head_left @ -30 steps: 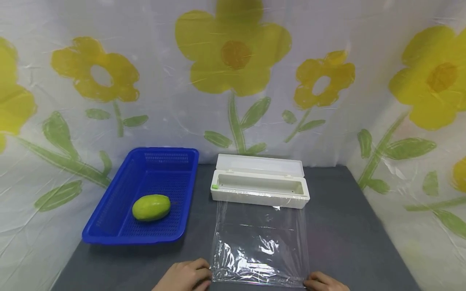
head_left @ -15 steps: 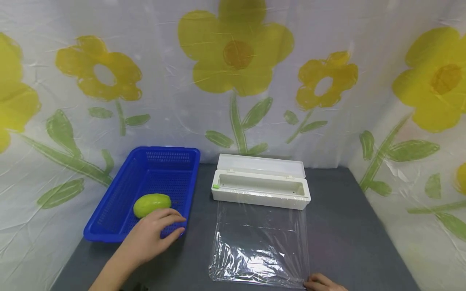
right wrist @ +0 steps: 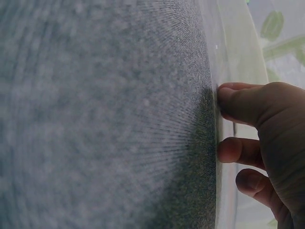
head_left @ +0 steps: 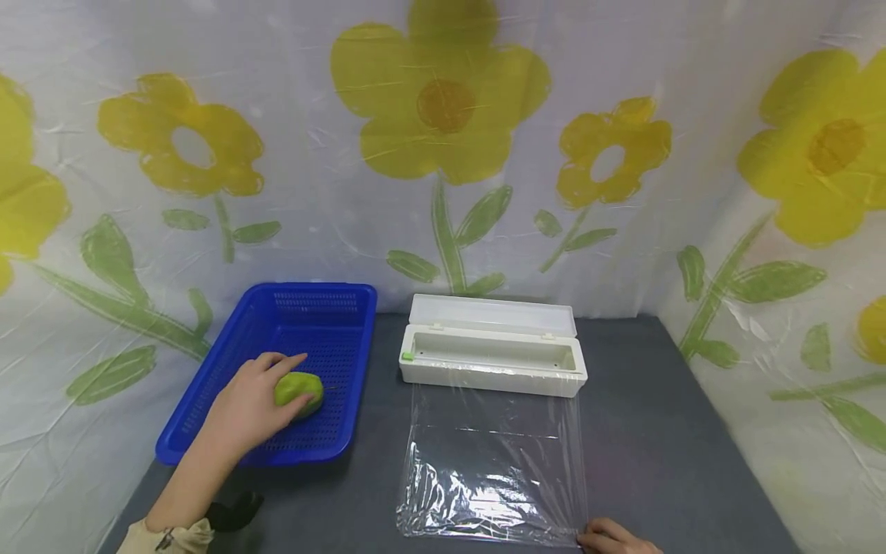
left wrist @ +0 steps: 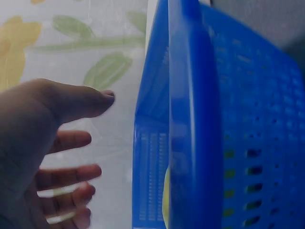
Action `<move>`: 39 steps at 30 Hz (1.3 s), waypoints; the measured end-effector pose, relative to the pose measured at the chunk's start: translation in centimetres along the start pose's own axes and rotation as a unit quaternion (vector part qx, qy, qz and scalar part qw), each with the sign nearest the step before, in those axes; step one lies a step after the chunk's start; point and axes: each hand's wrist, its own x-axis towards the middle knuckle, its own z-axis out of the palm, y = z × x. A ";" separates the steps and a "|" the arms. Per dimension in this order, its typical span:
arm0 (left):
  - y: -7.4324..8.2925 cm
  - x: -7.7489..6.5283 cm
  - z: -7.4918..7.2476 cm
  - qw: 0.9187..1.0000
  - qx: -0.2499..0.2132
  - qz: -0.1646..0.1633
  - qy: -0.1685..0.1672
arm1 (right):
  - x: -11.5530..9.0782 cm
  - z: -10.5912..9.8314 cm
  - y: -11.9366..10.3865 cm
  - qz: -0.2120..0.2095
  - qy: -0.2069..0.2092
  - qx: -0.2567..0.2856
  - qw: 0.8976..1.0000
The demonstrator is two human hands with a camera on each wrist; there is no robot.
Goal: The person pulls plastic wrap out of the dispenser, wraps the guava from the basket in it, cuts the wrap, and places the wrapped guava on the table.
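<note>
In the head view my left hand (head_left: 252, 400) reaches over the blue basket (head_left: 166, 446), thumb and fingers spread above a smooth green oval fruit (head_left: 299, 391) and hiding its left part. The left wrist view shows this hand (left wrist: 52, 138) with relaxed fingers and nothing between them; the fruit is mostly hidden behind the basket's rim. My right hand (head_left: 616, 536) pinches the near right corner of a clear sheet of plastic wrap (head_left: 491, 462) at the table's front. The sheet runs forward to a white wrap dispenser (head_left: 494, 378), whose lid stands open.
A dark grey tabletop (head_left: 644, 431) lies under everything. Behind and at the sides hangs a white curtain (head_left: 311, 231) printed with yellow flowers. A small green slider (head_left: 408, 356) sits on the dispenser's left end.
My left hand has let go of the wrap's near left corner and moved left and forward to the fruit in the basket. That corner now lies slightly crumpled. My right hand has stayed put.
</note>
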 end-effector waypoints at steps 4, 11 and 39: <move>-1.4 0.5 0.3 0.999 0.016 -0.026 -0.017 | 0.0 -0.2 0.2 -0.003 -0.009 0.013 1.000; -3.2 1.3 0.7 0.997 0.036 -0.039 -0.056 | 0.0 -0.1 0.5 -0.021 0.000 0.019 1.000; -5.5 1.9 2.9 0.989 0.080 -0.044 -0.119 | -0.2 0.6 0.0 -0.014 0.046 0.015 0.999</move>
